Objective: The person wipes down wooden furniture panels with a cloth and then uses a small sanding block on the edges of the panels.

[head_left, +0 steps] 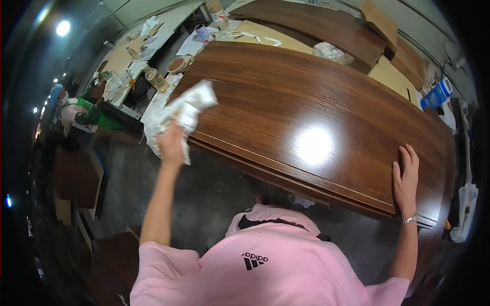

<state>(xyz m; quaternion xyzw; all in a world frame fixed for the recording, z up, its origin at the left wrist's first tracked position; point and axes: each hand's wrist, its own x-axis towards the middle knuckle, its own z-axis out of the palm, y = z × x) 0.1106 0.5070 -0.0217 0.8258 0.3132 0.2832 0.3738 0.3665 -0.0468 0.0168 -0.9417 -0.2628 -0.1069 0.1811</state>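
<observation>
A large glossy brown wooden panel [306, 107] lies flat in front of me, with a bright light glare near its middle. My left hand [171, 145] grips a crumpled white cloth [184, 112] at the panel's near left edge. The cloth spreads onto the wood and hangs partly over the side. My right hand [406, 178] rests flat on the panel's near right edge, fingers spread, with a bracelet at the wrist.
More brown panels [326, 23] and cardboard sheets [393, 76] lie beyond. A cluttered bench [148, 46] at the upper left holds a bottle [155, 79], a tape roll [178, 65] and rags. A blue container [438, 94] stands at right. A person [69, 109] is at far left.
</observation>
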